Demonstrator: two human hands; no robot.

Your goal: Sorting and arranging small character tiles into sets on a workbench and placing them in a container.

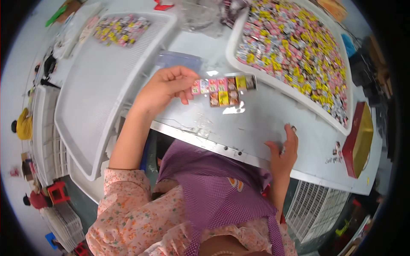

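Note:
My left hand (164,90) pinches the left end of a clear plastic pack (222,87), held over the table. Small square pieces in pink, white, yellow and brown show in it, with a long upper row and a shorter lower one. My right hand (284,151) is near the table's front edge, its thumb and fingers apart. Tiny shiny spots show at its fingers, too small to make out. Just beyond my left hand lies a flat clear bluish plastic piece (181,60).
A large white tray (290,87) heaped with small colourful pieces stands at the far right. On the left, a white tray (87,111) holds a small pile. A red and gold box (358,141) stands at right, near a few loose pieces (335,154). Stacked crates and other people are farther left.

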